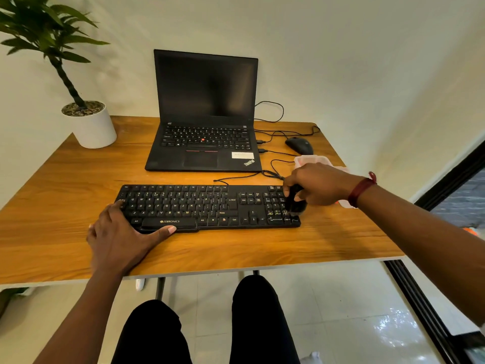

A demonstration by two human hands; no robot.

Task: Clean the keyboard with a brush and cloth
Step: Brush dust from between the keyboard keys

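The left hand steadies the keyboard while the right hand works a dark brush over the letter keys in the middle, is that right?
Not quite. In the head view the right hand holds the dark brush over the number pad at the right end of the keyboard, not the middle letter keys. The left hand does rest on its left end.

Your counter (65,195) — wood grain, smooth, faint sheen. Keyboard (210,206) — matt black plastic. Cloth (312,160) by your wrist looks pale, soft. Floor tiles (341,311) look glossy.
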